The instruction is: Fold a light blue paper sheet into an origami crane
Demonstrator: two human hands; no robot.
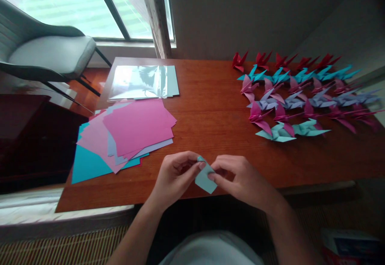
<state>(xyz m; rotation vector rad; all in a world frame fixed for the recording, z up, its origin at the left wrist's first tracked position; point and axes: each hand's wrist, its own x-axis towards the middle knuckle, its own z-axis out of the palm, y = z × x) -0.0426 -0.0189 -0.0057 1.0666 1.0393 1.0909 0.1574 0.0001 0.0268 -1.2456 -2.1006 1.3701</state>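
Observation:
Between both hands, at the table's front edge, is a small folded piece of pale mint origami paper (pixel 206 181). My left hand (pixel 177 172) pinches its upper left part between thumb and fingers. On the right side of the same paper, my right hand (pixel 236 174) grips with its thumb on the near face and the fingers behind. The paper is tilted, with one corner pointing down toward me. Some of its folds are hidden by my fingers. Two finished mint paper cranes (pixel 278 132) stand farther right on the table.
Rows of red, blue, pink, purple and magenta paper cranes (pixel 266 101) fill the right of the wooden table (pixel 207 108). At left lie fanned coloured sheets (pixel 138 126) and a clear plastic packet (pixel 138 82) of paper. A chair (pixel 51 54) stands by the window.

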